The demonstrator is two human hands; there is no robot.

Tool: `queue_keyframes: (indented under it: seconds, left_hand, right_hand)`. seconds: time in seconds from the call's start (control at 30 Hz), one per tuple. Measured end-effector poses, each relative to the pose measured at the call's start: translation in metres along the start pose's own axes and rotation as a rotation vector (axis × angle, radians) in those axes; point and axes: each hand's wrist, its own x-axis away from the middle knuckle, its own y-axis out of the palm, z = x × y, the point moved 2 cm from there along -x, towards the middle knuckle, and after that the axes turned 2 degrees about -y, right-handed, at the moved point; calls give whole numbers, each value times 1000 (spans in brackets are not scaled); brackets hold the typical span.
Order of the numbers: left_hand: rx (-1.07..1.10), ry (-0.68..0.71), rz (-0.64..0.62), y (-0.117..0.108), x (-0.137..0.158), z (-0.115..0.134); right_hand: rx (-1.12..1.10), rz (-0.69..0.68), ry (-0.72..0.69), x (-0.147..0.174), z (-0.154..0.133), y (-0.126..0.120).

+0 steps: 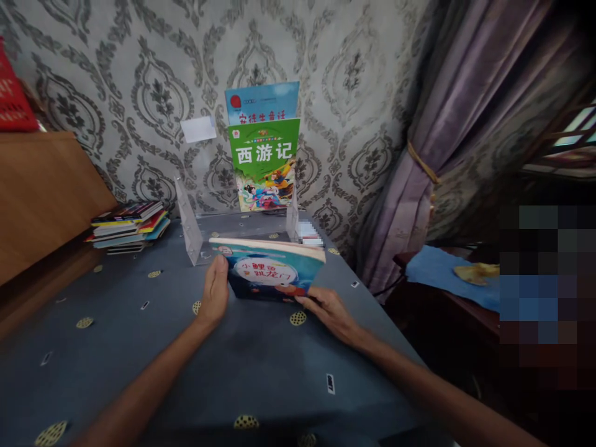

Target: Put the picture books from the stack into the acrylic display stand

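Note:
Between my two hands a blue-green children's book [265,274] is tilted, its cover with red and white Chinese lettering facing me and its page edges upward. My left hand [216,290] is closed on the book's left edge. At the lower right corner, my right hand [331,310] grips it with the fingers partly behind. Just beyond it is a clear plastic stand [187,223] with upright side panels. A green book [265,164] stands upright at the back of the stand, in front of a taller blue book [263,101].
A pile of books [129,228] lies at the left beside a wooden cabinet [51,180]. The table cover [162,347] is dark grey-blue with yellow patterns. A patterned wall [354,93] rises behind. At the right hang a tied purple curtain [395,205] and a blue cloth [437,273].

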Motion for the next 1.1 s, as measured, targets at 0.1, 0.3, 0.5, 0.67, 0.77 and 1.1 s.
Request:
queue_keyframes:
  seconds: [0.1,0.3,0.5,0.67,0.77,1.1]
  left_hand:
    - [-32,110,38,8,-10,8]
    - [76,14,39,15,-16,8]
    - [211,-245,99,11,-21,-5]
    - [207,-488,158,3,-26,-30]
    - [180,-594,183,-1,-23,-44]
    - [-382,-392,-264,-31,-29,-42]
  right_hand:
    - [-43,-14,64,0,0,1]
    - [-84,-50,123,4,-3,5]
    - [-150,-105,184,7,-15,7]
    - [-353,-198,348,10,-16,15]
    - [-435,-233,456,12,-16,18]
    - [-651,-263,679,23,-16,20]
